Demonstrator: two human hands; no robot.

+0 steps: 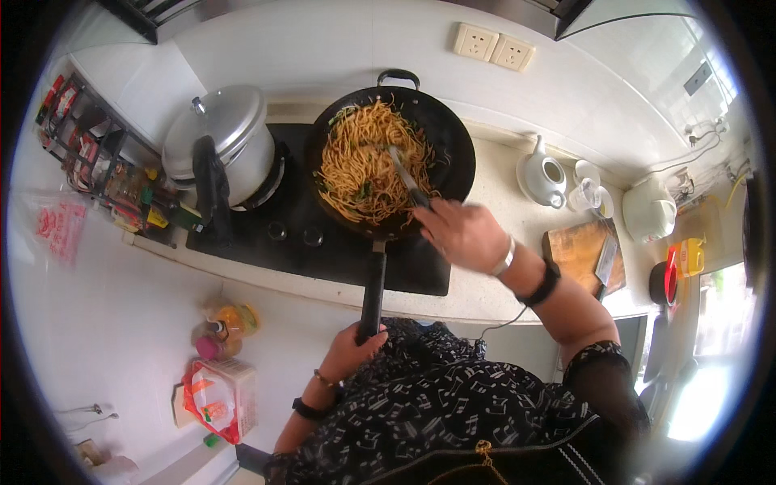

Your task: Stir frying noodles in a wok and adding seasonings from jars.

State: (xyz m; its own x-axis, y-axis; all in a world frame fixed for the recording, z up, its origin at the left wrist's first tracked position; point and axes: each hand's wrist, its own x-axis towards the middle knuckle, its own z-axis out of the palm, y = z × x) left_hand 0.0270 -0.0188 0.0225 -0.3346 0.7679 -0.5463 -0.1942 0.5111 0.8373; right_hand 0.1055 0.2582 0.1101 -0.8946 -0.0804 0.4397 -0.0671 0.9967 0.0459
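A black wok (pixel 454 139) holding noodles (pixel 364 163) with bits of green stands on the black cooktop (pixel 273 254). My left hand (pixel 357 350) grips the end of the wok's long black handle (pixel 374 291). Over the wok's right front rim, my right hand (pixel 464 233) is closed around the dark handle of a metal utensil (pixel 405 171). The utensil's far end is down in the noodles, so its shape is hidden.
Left of the wok stands a lidded metal pot (pixel 242 151), its black handle toward me, near a rack (pixel 103 145) of bottles and packets. On the right counter are a white teapot (pixel 539 176), plastic cups (pixel 585 194), a wooden board (pixel 570 248) and a cleaver (pixel 606 260).
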